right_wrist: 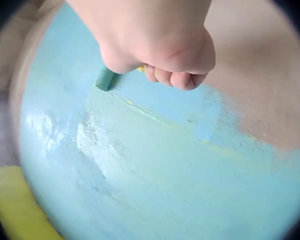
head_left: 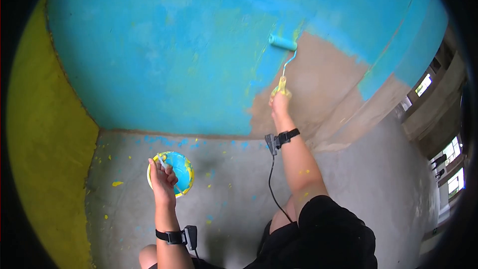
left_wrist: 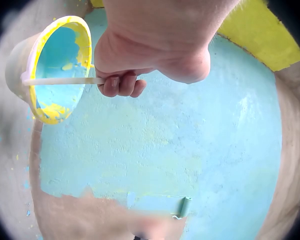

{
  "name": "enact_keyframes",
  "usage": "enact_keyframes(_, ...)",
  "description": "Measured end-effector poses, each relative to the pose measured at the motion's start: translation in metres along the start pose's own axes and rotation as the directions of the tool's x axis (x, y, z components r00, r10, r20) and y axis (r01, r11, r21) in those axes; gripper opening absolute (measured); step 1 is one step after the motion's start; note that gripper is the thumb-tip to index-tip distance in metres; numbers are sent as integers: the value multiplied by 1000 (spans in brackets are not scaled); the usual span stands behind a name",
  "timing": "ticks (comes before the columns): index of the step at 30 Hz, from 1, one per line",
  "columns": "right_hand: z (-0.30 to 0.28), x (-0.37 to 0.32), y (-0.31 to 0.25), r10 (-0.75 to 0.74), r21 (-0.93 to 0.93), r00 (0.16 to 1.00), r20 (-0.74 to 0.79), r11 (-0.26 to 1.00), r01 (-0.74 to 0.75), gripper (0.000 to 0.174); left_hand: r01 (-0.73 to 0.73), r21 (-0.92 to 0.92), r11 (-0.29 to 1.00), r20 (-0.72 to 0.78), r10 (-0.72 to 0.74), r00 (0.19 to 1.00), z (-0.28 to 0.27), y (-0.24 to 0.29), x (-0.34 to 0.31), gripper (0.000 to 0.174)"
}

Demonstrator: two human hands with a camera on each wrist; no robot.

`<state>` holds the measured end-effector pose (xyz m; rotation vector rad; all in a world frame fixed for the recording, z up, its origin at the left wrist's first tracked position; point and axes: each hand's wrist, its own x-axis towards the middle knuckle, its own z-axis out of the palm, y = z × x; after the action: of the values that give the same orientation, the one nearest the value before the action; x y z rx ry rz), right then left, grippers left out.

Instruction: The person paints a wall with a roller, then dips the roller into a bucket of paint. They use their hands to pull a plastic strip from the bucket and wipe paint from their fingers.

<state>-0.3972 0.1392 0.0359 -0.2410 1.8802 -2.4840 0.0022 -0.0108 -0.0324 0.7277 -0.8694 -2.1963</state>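
Note:
My right hand (head_left: 280, 99) grips the yellow-smeared handle of a paint roller (head_left: 283, 43). The roller's blue-coated sleeve lies against the wall (head_left: 164, 60), at the edge between blue paint and bare brown plaster. In the right wrist view, the curled fingers (right_wrist: 181, 80) wrap the handle and the sleeve end peeks out beside the hand. My left hand (head_left: 163, 182) holds the white bail handle (left_wrist: 65, 81) of a paint bucket (left_wrist: 17, 62). Blue paint coats the bucket's inside, and yellow paint streaks its rim. The left palm is partly hidden in the left wrist view.
A yellow wall (head_left: 50, 134) meets the blue one at the left corner. Bare plaster (head_left: 323, 69) continues on the right toward a protruding wall edge. Yellow and blue paint spots dot the grey floor (head_left: 229, 184). A cable (head_left: 271, 184) hangs from the right wrist camera.

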Motion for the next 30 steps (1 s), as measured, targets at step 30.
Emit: enact_keyframes(30,34,12,68,-339,-188,938,-71,928,321,65,40,25,999,-1,-40,999,-10,-5,5,57)
